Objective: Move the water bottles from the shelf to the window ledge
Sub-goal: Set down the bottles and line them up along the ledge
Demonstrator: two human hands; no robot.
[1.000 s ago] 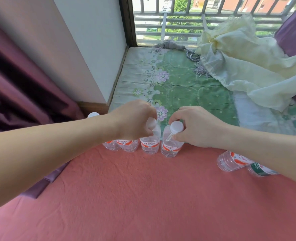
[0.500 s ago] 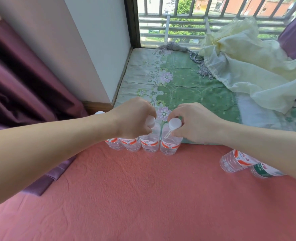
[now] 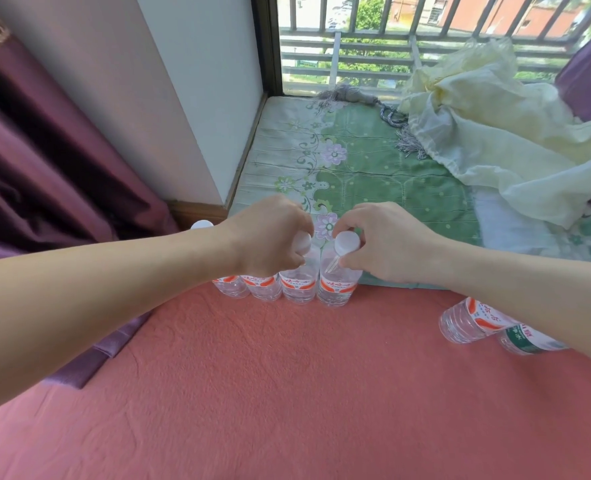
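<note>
Far left of the row (image 3: pixel 263 289) of four upright bottles hangs a purple curtain (image 3: pixel 44 161), and a white wall (image 3: pixel 190 98) rises behind and left of it. The row stands at the far edge of a coral sheet (image 3: pixel 287 393), its clear, red-labelled bottles touching side by side. Only the cap (image 3: pixel 202 224) of the leftmost shows above the left forearm. The left hand (image 3: pixel 266 237) reaches over the row from the left, its fingers curled down round the cap and neck of the third bottle (image 3: pixel 299 285). The right hand (image 3: pixel 387 244) comes from the right and pinches the white cap of the fourth bottle (image 3: pixel 337 287) between thumb and fingers. Both held bottles stand upright in the row. Just behind the row lies a green cloth (image 3: pixel 373 188) with a flower pattern, running back to a barred window (image 3: pixel 425 36); whether the row touches its near edge cannot be told. Well right of the row and a little nearer, two more bottles lie on their sides on the sheet, partly hidden by the right forearm: a red-label bottle (image 3: pixel 467 322) and, touching it on the right, a green-label bottle (image 3: pixel 526 339). Behind and right of the row a crumpled yellow cloth (image 3: pixel 495 133) lies on the green cloth, with a grey tassel (image 3: pixel 349 95) at its left.
</note>
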